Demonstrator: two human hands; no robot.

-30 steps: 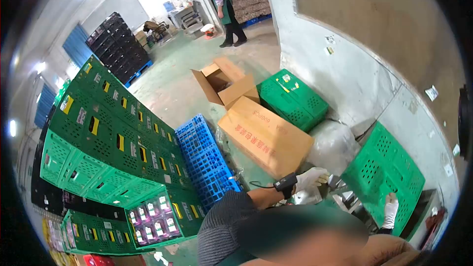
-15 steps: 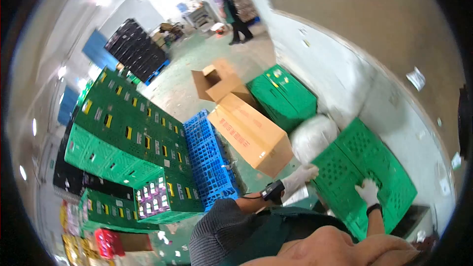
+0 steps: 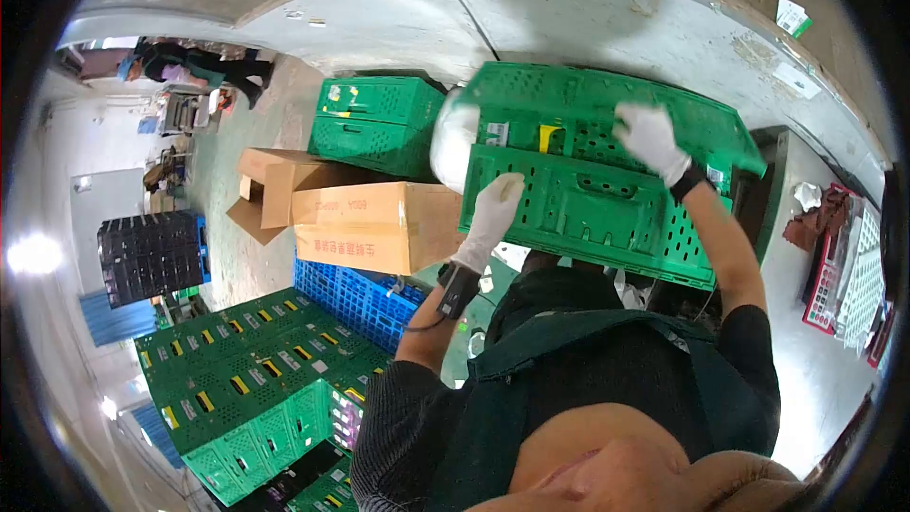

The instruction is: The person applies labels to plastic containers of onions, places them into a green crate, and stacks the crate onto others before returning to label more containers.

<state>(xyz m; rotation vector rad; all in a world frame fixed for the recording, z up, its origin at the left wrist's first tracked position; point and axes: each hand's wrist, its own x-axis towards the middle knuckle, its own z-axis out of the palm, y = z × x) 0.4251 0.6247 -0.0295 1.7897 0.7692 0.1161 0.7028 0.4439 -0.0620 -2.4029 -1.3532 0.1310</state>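
Note:
A green plastic crate (image 3: 678, 251) with a two-part lid stands before me against the wall. Its far lid flap (image 3: 569, 90) is raised and partly blurred, showing a yellow-marked side beneath. The near lid flap (image 3: 607, 204) slopes toward me. At that flap's left edge is my left hand (image 3: 491, 216), gloved in white, its fingers closed together on the edge. My right hand (image 3: 652, 140), also white-gloved, is over the gap between the flaps, close to the far one. Motion smears its fingers, so its grip cannot be made out.
Left of the crate are a white bag (image 3: 453, 147), a cardboard box (image 3: 365, 218), an open carton (image 3: 270, 180) and another green crate (image 3: 370, 123). A blue pallet (image 3: 346, 289) and stacked green crates (image 3: 246, 351) lie farther left. A red-edged calculator (image 3: 827, 270) rests at right. Another person (image 3: 204, 66) stands far back.
My view has turned toward the wall. The crate lid, closed earlier, is now open, with its far flap raised. My right hand has left the lid's top and is beside the far flap.

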